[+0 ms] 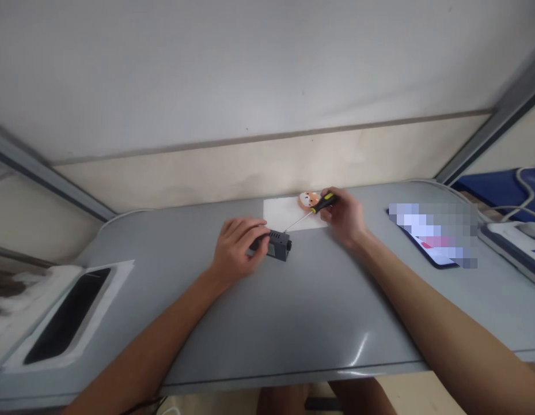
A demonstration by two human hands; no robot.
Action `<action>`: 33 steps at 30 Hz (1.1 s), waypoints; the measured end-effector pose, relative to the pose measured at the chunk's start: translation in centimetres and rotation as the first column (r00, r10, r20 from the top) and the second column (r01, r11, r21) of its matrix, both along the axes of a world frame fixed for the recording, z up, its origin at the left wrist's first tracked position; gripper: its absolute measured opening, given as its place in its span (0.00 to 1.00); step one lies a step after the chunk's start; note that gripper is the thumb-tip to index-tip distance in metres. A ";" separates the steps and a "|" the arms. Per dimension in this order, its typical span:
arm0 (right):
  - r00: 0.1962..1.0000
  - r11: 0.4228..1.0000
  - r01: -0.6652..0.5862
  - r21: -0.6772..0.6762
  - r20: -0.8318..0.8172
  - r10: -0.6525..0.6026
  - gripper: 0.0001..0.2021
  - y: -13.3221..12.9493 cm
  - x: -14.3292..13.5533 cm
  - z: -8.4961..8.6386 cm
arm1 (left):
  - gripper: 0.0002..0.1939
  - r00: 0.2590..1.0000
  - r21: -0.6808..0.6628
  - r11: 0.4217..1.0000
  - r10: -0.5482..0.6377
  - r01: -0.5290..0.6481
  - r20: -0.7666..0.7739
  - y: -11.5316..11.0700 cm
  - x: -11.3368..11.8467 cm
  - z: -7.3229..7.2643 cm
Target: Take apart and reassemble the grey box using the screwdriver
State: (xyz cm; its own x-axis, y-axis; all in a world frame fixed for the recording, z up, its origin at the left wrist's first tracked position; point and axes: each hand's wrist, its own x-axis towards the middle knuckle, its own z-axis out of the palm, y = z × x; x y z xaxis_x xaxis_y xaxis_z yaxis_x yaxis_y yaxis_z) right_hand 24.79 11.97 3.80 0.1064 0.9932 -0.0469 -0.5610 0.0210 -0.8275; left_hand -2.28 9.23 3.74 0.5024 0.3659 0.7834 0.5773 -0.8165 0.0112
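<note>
My left hand (pixel 241 245) is closed around the left end of a small dark grey box (pixel 278 246) with vent slots on top and a black knob-like part on its right end. The box rests on the grey table. My right hand (pixel 345 216) grips the black and yellow handle of a screwdriver (pixel 325 202). Its thin shaft slants down to the left, and the tip meets or nearly meets the top edge of the box. Behind the screwdriver lies an orange and white animal-faced object (pixel 308 200) on a white sheet of paper (pixel 278 214).
On the right lies a phone (pixel 427 242) with a lit, blurred screen, beside a white power strip (pixel 515 251). A black flat object (pixel 71 314) lies on white paper at the left. The wall (pixel 250 167) rises behind the table (pixel 267 323), with metal posts at both sides.
</note>
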 end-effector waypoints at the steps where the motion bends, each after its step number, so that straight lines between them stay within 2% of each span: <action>1: 1.000 1.000 -0.016 0.008 0.007 0.016 0.10 -0.1 -0.1 0.0 | 0.08 1.000 0.008 1.000 -0.009 0.009 -0.009 -0.1 0.1 0.0; 8: 0.997 0.996 -0.074 0.055 0.043 0.072 0.11 0.0 -0.3 -0.7 | 0.08 0.996 0.025 0.997 -0.072 0.073 -0.044 0.1 0.1 -0.3; 15: 0.993 0.994 -0.095 0.060 0.081 0.090 0.11 -0.1 -0.3 -0.6 | 0.12 0.990 0.008 0.993 -0.114 0.115 -0.082 0.3 -0.2 -0.8; 25: 0.993 0.993 -0.097 0.070 0.079 0.092 0.10 -0.1 -0.3 -0.7 | 0.08 0.986 -0.002 0.994 -0.107 0.108 -0.127 0.1 -0.1 -0.5; 33: 0.996 0.994 -0.079 0.074 0.049 0.075 0.11 0.1 -0.1 -0.8 | 0.06 0.975 0.047 0.994 -0.086 0.097 -0.203 0.0 -0.2 -0.1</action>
